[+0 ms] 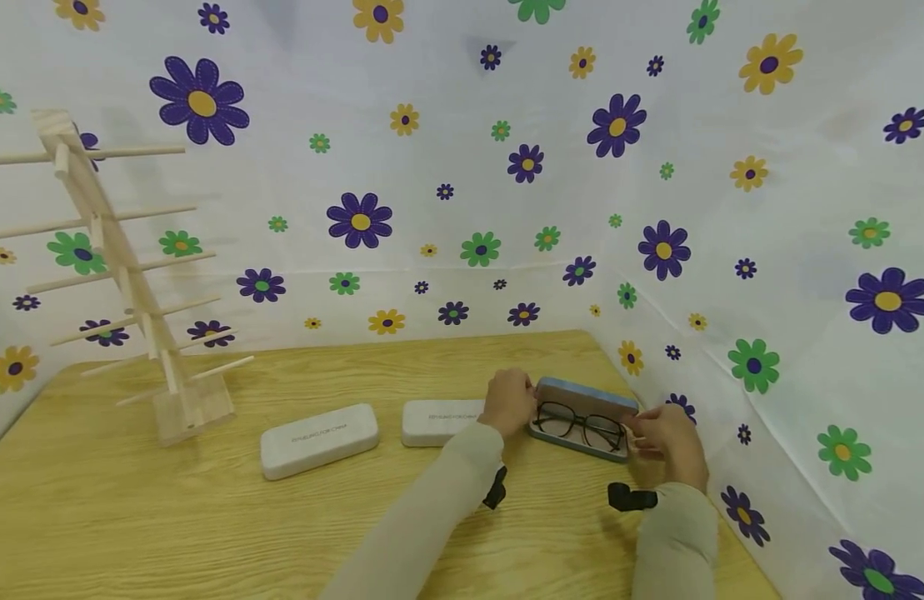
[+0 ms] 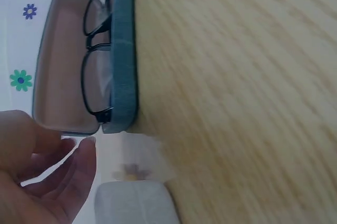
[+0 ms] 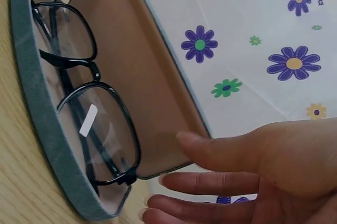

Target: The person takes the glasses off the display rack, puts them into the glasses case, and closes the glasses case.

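Note:
A blue-grey glasses case stands with its lid raised at the right of the table, its inside pinkish brown. Black-framed eyeglasses lie in it, lenses upward, temples folded behind them in the right wrist view. My left hand holds the lid's left end; in the left wrist view its thumb and fingers are bent about that corner. At the other end, my right hand pinches the lid's edge, the thumb over the inner face and the other fingers lower, beyond the end.
Two white glasses cases with lettering lie shut on the wooden table: one left of centre, another partly behind my left hand. A wooden rack with pegs stands at left. Flower-printed sheeting borders the table behind and at right.

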`<action>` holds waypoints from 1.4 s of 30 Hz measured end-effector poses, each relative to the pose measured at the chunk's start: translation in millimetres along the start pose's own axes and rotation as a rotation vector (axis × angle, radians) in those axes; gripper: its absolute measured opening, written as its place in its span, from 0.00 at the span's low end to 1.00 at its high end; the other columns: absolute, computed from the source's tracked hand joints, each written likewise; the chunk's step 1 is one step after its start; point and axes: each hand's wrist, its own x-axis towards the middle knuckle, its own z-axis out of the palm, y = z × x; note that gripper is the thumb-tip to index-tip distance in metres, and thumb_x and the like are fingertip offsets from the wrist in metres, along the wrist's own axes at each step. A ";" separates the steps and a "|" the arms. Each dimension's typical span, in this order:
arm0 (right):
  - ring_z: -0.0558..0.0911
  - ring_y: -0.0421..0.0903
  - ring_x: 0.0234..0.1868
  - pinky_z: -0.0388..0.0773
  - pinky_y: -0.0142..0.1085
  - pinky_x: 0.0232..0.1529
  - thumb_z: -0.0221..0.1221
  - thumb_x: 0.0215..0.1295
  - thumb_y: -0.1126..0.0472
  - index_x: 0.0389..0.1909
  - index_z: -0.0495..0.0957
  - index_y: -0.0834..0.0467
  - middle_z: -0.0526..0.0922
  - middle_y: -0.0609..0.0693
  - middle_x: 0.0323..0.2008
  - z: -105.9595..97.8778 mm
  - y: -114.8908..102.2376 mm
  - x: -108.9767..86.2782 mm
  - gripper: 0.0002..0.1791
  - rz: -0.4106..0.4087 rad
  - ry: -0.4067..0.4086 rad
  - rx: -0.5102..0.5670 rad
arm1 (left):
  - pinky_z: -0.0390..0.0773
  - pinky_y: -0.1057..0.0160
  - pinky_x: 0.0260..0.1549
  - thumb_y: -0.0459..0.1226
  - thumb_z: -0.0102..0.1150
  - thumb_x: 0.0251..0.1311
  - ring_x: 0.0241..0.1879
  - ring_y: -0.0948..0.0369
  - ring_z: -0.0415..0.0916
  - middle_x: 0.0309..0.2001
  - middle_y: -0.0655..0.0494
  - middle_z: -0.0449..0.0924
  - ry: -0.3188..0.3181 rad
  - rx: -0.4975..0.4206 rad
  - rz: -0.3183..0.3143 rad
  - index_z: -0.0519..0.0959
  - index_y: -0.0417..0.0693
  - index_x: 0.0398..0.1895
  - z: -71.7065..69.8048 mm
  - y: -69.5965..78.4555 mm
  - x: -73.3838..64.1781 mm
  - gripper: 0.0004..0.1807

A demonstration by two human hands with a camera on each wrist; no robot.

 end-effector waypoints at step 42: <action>0.90 0.56 0.47 0.80 0.56 0.59 0.62 0.74 0.55 0.68 0.65 0.71 0.85 0.67 0.51 -3.8 2.9 -5.8 0.32 -0.028 -0.142 0.053 | 0.82 0.51 0.58 0.41 0.66 0.69 0.60 0.50 0.81 0.59 0.50 0.85 -0.240 -0.244 -0.013 0.86 0.46 0.56 -9.7 -9.9 -13.3 0.16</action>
